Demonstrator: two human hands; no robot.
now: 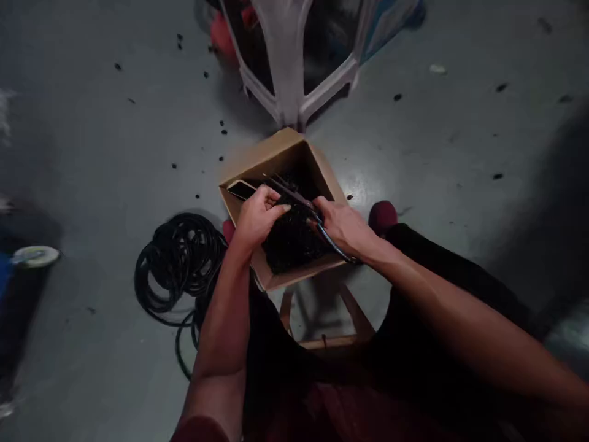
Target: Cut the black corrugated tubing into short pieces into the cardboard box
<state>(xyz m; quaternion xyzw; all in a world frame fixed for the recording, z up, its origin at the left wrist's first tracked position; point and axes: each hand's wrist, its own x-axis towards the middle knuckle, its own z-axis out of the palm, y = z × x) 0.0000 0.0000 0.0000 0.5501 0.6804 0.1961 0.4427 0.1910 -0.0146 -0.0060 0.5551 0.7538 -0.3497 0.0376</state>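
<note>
An uncapped cardboard box point(257, 156) stands between my legs, holding a heap of small shiny black pieces point(294, 242). Above the heap, my right hand point(340, 224) is wrapped around a pair of scissors point(294, 194). Their dark blades point up and left, and a bluish handle runs below the palm. My left hand point(262, 212) is over the box's left side, close to the blades, with thumb and fingers pinched together. Whatever the left fingers hold is too dark and small to make out.
A coil of black cable or hose point(179, 264) lies on the floor left of the box. A pale plastic stool point(288, 61) stands just beyond it. Small black bits point(398, 97) are scattered over the grey floor point(460, 141). A round pale object point(37, 255) is at far left.
</note>
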